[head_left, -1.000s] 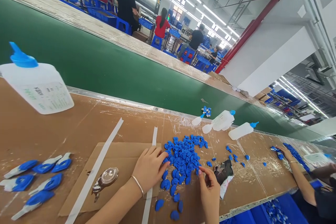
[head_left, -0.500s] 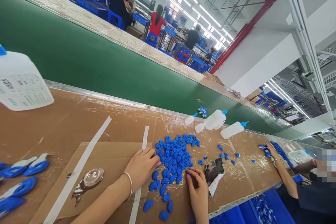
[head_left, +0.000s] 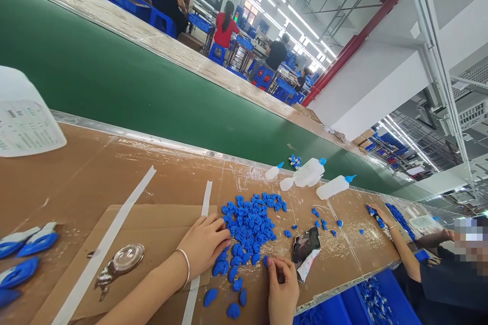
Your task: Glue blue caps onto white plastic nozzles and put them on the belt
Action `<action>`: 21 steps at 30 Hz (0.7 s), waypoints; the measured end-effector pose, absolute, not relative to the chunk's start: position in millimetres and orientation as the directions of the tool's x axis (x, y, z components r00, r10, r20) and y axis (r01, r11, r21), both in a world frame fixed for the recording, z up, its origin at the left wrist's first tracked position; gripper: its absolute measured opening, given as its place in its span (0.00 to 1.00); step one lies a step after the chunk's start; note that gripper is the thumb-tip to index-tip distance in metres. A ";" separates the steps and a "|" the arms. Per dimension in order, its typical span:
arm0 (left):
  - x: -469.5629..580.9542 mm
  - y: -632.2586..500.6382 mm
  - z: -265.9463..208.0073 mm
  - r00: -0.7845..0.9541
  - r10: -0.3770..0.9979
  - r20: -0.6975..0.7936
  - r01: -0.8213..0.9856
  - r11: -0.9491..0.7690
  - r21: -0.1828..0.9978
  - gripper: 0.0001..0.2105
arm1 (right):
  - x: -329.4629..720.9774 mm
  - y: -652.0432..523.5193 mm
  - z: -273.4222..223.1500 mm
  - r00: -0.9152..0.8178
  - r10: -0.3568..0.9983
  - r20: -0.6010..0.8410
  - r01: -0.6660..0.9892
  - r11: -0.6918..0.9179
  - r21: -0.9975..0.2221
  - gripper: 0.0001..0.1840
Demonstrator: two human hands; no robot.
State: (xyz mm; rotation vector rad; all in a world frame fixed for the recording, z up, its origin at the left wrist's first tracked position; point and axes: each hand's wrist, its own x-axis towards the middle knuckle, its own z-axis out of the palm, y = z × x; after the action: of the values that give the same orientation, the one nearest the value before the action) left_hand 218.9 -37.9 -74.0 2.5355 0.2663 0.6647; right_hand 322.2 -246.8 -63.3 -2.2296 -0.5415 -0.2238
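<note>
A heap of small blue plastic pieces [head_left: 251, 221] lies on the brown work surface between my hands. At the heap's left edge is my left hand [head_left: 208, 241], its fingers bent and drawn together beside the pieces; whatever the fingertips hold is hidden. My right hand [head_left: 282, 282] is below the heap on the right. Its thumb and index finger pinch a small blue plastic piece [head_left: 266, 260]. Several larger blue pieces [head_left: 233, 310] are scattered nearer to me, between my forearms.
Flat cardboard [head_left: 160, 221] carries white tape [head_left: 110, 238] and a glossy brown puddle [head_left: 127, 258]. White bottles [head_left: 332, 187] stand and lie behind the heap. A dark crumpled packet [head_left: 307, 246] is right of my right hand. A large jug [head_left: 26, 117] stands left. A co-worker's hand [head_left: 381, 216] is at far right.
The view has shifted slightly. A blue piece now shows between my right thumb and index finger. My left hand stays at the heap's left edge, and some nearby pieces have shifted.
</note>
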 end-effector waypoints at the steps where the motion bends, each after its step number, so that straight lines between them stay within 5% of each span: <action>1: 217.5 -38.5 -72.0 0.864 0.296 0.406 0.049 -0.854 0.519 0.09 | 322.8 -246.0 -62.4 0.892 0.311 0.327 0.450 -0.575 -0.683 0.22; 11: 224.4 -52.8 -59.0 0.872 0.318 0.372 0.071 -0.835 0.546 0.06 | 333.1 -240.4 -44.6 0.845 0.432 0.315 0.504 -0.447 -0.739 0.19; 17: 238.0 -54.0 -42.9 0.924 0.236 0.300 0.075 -0.883 0.464 0.10 | 318.5 -202.5 -28.3 0.676 0.704 0.221 0.688 -0.495 -0.530 0.12; 21: 241.3 -53.1 -38.0 0.944 0.207 0.256 0.073 -0.890 0.450 0.08 | 320.5 -193.9 -25.2 0.655 0.741 0.152 0.705 -0.525 -0.478 0.13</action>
State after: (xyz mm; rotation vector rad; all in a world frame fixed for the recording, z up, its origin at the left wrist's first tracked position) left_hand 241.3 -53.1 -38.0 2.6529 0.2017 0.4150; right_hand 320.5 -193.9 -25.2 -2.3665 -1.1234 0.0947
